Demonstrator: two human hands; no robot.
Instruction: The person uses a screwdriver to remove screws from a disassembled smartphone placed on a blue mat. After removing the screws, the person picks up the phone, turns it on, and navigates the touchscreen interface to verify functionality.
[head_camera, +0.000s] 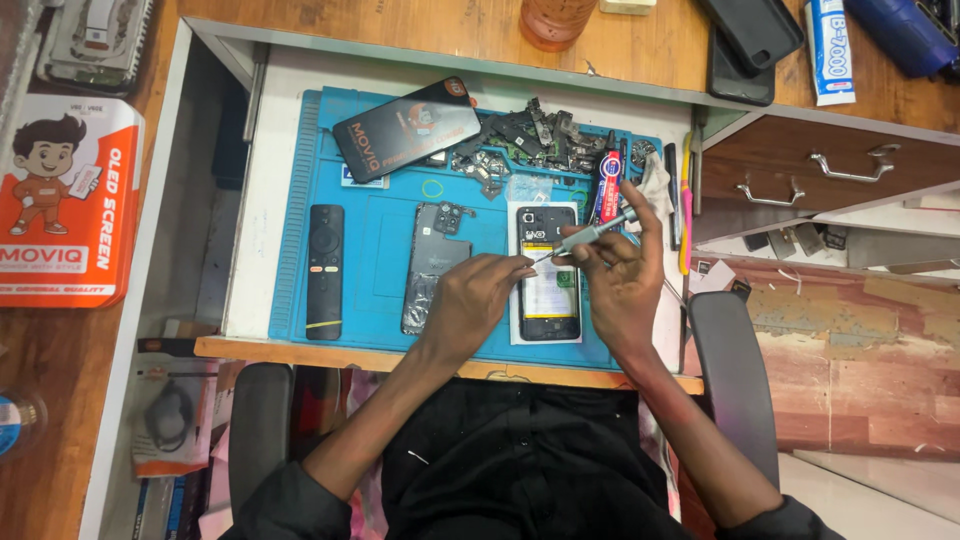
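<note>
An opened phone with its back off lies on a blue work mat. My right hand grips a slim silver screwdriver above the phone's upper part, tip pointing left. My left hand pinches at the screwdriver's tip, over the phone's left edge. What the fingertips hold is too small to tell. The removed dark back cover lies just left of my left hand.
A black remote lies at the mat's left. A dark flat package and a heap of small metal parts sit at the back. Pens and tools line the right edge. An orange box rests far left. Drawers stand open right.
</note>
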